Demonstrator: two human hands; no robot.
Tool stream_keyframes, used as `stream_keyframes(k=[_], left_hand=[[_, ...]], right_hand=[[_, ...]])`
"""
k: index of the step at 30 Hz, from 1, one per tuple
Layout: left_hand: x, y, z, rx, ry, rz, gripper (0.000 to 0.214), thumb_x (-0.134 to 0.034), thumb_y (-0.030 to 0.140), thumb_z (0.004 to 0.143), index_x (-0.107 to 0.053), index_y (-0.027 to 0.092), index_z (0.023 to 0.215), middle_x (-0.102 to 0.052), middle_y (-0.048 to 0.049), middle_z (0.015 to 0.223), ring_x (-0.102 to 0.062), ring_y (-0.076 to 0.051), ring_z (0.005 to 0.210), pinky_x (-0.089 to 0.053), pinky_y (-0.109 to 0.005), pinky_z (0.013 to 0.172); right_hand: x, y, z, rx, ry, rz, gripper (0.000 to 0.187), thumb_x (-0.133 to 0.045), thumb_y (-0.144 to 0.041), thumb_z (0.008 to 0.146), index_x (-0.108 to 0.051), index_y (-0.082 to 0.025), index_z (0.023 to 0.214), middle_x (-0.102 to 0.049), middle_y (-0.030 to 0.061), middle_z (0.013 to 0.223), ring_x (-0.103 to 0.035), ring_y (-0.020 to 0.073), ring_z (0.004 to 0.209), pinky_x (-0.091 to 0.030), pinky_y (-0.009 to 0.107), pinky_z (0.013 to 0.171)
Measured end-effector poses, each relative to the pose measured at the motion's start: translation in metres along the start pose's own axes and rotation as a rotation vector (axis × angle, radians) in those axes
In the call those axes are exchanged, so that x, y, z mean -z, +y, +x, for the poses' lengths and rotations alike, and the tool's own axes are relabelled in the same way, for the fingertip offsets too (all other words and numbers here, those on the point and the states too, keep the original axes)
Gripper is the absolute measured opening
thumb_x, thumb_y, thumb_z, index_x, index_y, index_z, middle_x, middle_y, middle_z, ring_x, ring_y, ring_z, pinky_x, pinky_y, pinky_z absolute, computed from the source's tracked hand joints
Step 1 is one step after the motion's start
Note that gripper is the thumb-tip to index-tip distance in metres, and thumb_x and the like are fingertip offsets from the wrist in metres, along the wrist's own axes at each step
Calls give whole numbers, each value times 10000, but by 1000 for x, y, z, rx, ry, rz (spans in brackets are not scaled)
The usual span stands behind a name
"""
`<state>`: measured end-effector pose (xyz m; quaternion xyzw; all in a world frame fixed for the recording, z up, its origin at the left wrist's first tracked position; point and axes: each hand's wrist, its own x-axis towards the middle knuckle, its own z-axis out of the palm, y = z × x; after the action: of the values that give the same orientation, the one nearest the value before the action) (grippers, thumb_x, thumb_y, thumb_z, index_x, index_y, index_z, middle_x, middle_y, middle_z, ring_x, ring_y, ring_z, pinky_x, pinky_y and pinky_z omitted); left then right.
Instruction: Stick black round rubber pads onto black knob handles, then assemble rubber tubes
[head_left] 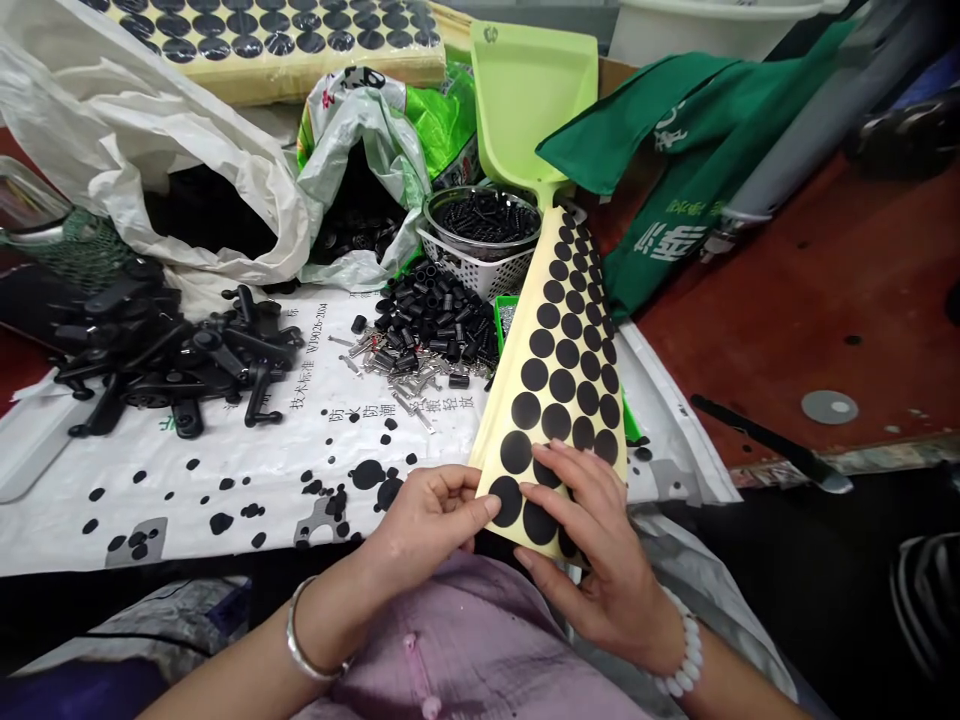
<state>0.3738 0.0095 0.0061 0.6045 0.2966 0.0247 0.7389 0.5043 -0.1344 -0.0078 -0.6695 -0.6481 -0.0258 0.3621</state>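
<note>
A long pale-yellow sheet of round black stickers (562,385) reaches from my hands back toward the green dustpan. At its near left corner my left hand (435,510) pinches the edge, thumb on top beside a black dot and fingers folded underneath. My right hand (592,550) lies over the near right part of the sheet with its fingers spread across the dots, and its thumb is at the front edge. Other sheets appear to lie beneath this one. Left of it, small black plastic sleeves (442,315) are heaped with thin metal pieces (409,385).
Black plastic crank-like parts (187,360) are piled at left, before an open white sack (202,130). A steel bowl of black screws (487,220) sits on a white basket. Behind stands the green dustpan (532,95); a green bag (660,170) hangs right. Black scraps dot the white cloth.
</note>
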Motion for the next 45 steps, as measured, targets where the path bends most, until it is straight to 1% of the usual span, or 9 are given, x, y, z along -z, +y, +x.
stream_keyframes(k=[3,7,12,15,18,21,28,41,45], left_hand=[[-1,-2,9,43,-50,-140,314,-659,360,684,-632,113,876,-555,6,615,-499,-61,456,-331,-148,386],[-3,-6,14,63,-43,-228,303,-690,357,649,-634,109,815,-575,1,613,-534,-67,462,-353,-151,404],[-6,-6,12,44,-1,-122,285,-618,391,715,-628,114,782,-544,14,597,-542,-74,496,-358,-158,436],[-7,-6,12,21,27,-29,287,-561,393,756,-615,115,706,-497,26,575,-473,-60,490,-371,-166,449],[-7,-7,14,15,33,18,301,-546,392,761,-588,122,634,-443,40,542,-414,-55,465,-383,-176,445],[-8,-8,17,39,39,-45,297,-568,394,736,-593,119,626,-474,31,547,-437,-60,454,-404,-189,442],[-8,-7,20,119,98,-291,292,-664,384,637,-655,94,666,-598,-11,574,-517,-68,460,-468,-177,445],[-7,-8,20,114,94,-307,307,-689,399,634,-656,97,678,-631,-20,595,-556,-76,478,-483,-169,442],[-5,-9,23,130,137,-335,300,-706,385,609,-638,97,659,-609,-2,545,-532,-65,439,-466,-168,430]], right_hand=[[-3,2,2,-24,2,36,439,-583,-244,776,-483,-148,1192,-409,157,1322,-372,342,1218,-291,561,981],[-6,2,9,-77,64,-37,308,-522,-177,822,-538,-147,1128,-485,153,1211,-443,298,1133,-377,493,906],[-11,-4,17,-38,92,-160,196,-522,-131,820,-624,-139,987,-567,132,991,-512,269,955,-404,445,792],[-11,-7,20,-69,88,-129,151,-512,-125,823,-644,-143,893,-579,90,837,-524,226,821,-392,389,708],[-11,-8,23,-114,66,-92,134,-507,-139,830,-639,-155,816,-567,59,768,-515,196,753,-371,356,667],[-13,-9,24,-95,75,-123,138,-498,-136,835,-618,-157,772,-570,54,753,-514,191,743,-364,360,675],[-19,-12,16,71,137,-199,97,-537,-48,799,-588,-129,816,-612,80,792,-545,219,815,-399,420,772],[-14,-7,18,51,125,-168,133,-501,-78,803,-570,-180,852,-604,59,808,-554,203,803,-414,411,757],[-18,-13,15,148,40,-136,152,-491,-41,798,-575,-159,843,-616,57,822,-557,201,851,-400,414,832]])
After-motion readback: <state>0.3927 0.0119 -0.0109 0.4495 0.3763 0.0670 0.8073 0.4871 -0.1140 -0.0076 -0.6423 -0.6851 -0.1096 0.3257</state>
